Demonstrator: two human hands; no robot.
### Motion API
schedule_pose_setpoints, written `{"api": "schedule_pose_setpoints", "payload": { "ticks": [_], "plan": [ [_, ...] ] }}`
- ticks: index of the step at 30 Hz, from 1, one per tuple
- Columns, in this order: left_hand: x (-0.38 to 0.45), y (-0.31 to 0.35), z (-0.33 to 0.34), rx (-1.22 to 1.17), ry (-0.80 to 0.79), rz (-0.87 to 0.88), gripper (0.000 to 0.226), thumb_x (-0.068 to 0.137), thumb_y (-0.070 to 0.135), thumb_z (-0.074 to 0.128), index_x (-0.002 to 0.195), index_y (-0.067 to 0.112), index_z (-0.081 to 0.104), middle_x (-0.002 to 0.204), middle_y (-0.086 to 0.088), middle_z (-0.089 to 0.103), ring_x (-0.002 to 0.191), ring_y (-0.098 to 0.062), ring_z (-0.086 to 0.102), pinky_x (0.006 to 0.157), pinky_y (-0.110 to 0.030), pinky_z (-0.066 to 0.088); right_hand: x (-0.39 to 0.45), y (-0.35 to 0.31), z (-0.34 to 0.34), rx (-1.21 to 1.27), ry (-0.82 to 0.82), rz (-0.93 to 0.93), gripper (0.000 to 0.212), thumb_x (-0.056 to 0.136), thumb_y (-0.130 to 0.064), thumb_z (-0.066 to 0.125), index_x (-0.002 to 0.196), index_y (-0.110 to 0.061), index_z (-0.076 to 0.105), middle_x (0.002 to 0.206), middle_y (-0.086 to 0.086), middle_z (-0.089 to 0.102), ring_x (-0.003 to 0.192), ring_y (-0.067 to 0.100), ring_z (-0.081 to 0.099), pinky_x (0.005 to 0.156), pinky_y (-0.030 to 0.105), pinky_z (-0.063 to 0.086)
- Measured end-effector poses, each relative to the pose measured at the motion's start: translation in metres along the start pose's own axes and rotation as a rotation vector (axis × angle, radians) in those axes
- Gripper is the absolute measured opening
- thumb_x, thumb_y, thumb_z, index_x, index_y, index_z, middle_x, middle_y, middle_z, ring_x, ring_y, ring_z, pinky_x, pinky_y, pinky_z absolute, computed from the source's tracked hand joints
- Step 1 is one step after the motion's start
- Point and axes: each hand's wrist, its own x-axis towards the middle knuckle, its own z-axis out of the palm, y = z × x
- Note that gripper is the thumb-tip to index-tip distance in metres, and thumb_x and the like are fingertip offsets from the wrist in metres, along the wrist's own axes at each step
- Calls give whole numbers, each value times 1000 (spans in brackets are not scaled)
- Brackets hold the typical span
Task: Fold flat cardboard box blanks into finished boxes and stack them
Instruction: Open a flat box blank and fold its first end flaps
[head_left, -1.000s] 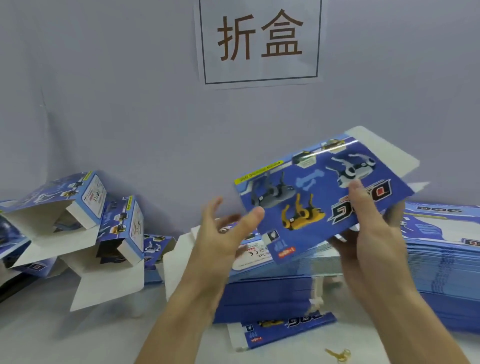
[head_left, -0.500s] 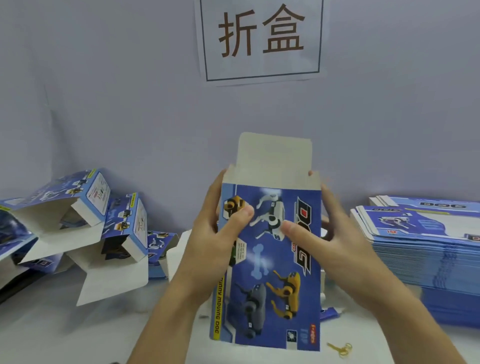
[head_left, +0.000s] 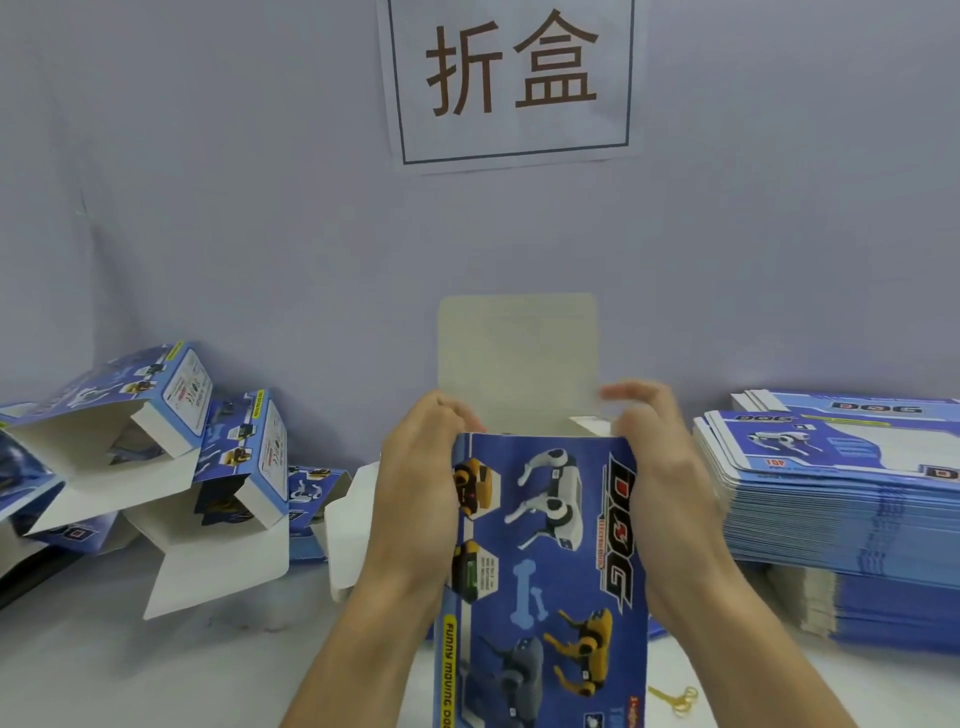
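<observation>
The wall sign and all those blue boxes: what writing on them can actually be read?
"折盒": large brown characters on the white wall sign.
"DOG": red and black logo on the held box.
"FUNNY MOVING DO...": yellow strip down that box's left edge, cut off by the frame.
"DOG" and "TOP": on the top sheet of the flat blank stack.
Small print on the folded boxes at left is too blurred to read.

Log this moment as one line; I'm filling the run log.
stage: opening blank | left hand: grips blue printed cardboard box | right hand: grips box | white top flap: upright
</observation>
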Motion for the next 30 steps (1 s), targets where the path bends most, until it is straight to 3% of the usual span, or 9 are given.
{"api": "schedule_pose_setpoints", "payload": {
  "ticks": [2, 5, 7, 9, 13, 19, 21, 24, 30],
  "plan": [
    [0, 0, 0, -77, -25, -20, 26, 85, 28, 47, 104, 40, 61, 80, -3, 54, 66, -24, 55, 60, -37, 48, 1, -2, -1, 32, -17, 34, 43, 79, -39, 43, 117, -59, 49, 60, 5, 45, 53, 22, 54, 46, 31, 46],
    [-4, 0, 2, -110, -88, -21, 47, 94, 28, 47, 132, 57, 49, 96, 17, 65, 80, -21, 63, 62, -34, 56, 0, -7, -3, 51, -50, 25, 38, 95, -29, 39, 119, -55, 54, 58, 3, 53, 47, 18, 55, 45, 30, 47],
    [-5, 0, 5, -182, -100, 11, 38, 86, 33, 50, 121, 44, 60, 102, 8, 71, 82, -22, 70, 63, -35, 59, -4, -9, -4, 165, -73, 25, 23, 100, -30, 43, 119, -32, 56, 81, 12, 68, 55, 25, 63, 49, 33, 50],
    [-5, 1, 5, -295, -63, 33, 33, 78, 50, 57, 103, 28, 63, 102, 0, 71, 80, -24, 69, 59, -38, 56, -7, -8, -4, 288, -41, 35, 44, 93, -57, 53, 111, -17, 56, 100, 15, 68, 64, 30, 67, 54, 34, 53],
    [-2, 0, -1, -183, -8, 75, 36, 72, 59, 60, 82, 25, 58, 113, 0, 65, 91, -39, 66, 70, -56, 53, -8, -8, -4, 265, -209, -112, 46, 77, -60, 70, 89, -19, 53, 77, 10, 59, 62, 28, 65, 51, 28, 52],
    [-4, 5, -13, -30, -190, 199, 31, 84, 46, 61, 112, 32, 63, 111, 5, 67, 95, -49, 66, 72, -75, 52, -1, -4, -19, 160, -206, -248, 42, 75, -37, 72, 116, -29, 64, 118, -1, 68, 88, 37, 74, 62, 40, 61],
    [-3, 8, -17, 44, -209, 228, 32, 86, 47, 61, 115, 34, 65, 124, 10, 66, 95, -48, 65, 72, -67, 56, 0, -4, -24, 141, -192, -262, 45, 75, -36, 74, 118, -30, 65, 121, -1, 69, 90, 36, 75, 62, 39, 62],
    [0, 13, -25, 234, -262, 310, 31, 84, 48, 60, 112, 37, 69, 118, 10, 69, 83, -9, 70, 64, -23, 58, 0, 0, -28, 81, -159, -245, 43, 74, -39, 75, 116, -33, 68, 122, -4, 70, 89, 32, 76, 61, 37, 62],
    [1, 15, -30, 375, -331, 231, 43, 78, 65, 57, 118, 50, 60, 123, 18, 62, 112, -15, 64, 81, -34, 58, -1, 3, -23, 65, -162, -165, 39, 74, -48, 72, 109, -33, 71, 109, 8, 74, 85, 34, 75, 61, 39, 61]
  ]
}}
